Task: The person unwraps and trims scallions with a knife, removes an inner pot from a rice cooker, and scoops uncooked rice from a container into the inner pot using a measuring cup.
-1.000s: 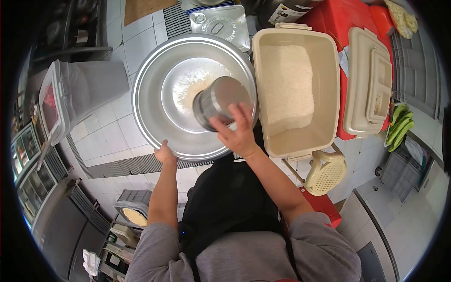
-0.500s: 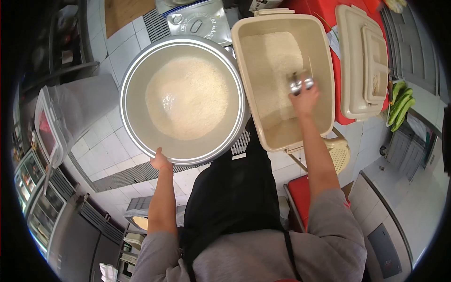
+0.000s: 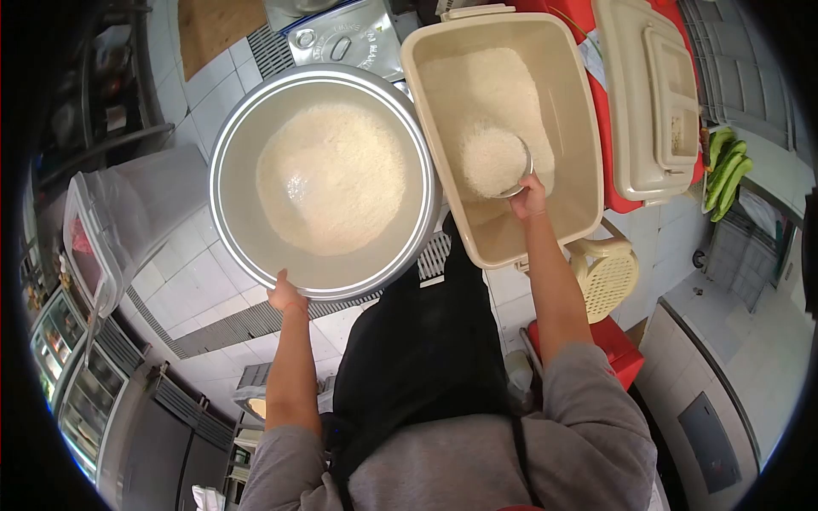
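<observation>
My left hand [image 3: 288, 292] grips the near rim of a large round metal pot [image 3: 232, 183], its thumb over the edge and its other fingers hidden below. Pale grains that look like rice [image 3: 358, 179] cover the pot's bottom, with a wet, shiny patch on their left side. To the right stands a beige plastic bin [image 3: 579, 170] with more of the grains. Inside it, my right hand [image 3: 529, 199] is closed on the rim of a metal bowl [image 3: 529, 162], heaped with grains and held roughly level.
The bin's beige lid [image 3: 635, 111] rests on something red [image 3: 620, 203] at the right. A metal lid [image 3: 375, 43] lies behind the pot. Below the bin is a yellowish stool [image 3: 609, 277]. A clear plastic container [image 3: 162, 192] stands left; long green vegetables [image 3: 728, 183] lie far right.
My right hand has moved slightly left and nearer me within the bin. The metal bowl, blurred before, now shows full of grains. My left hand keeps its grip on the pot.
</observation>
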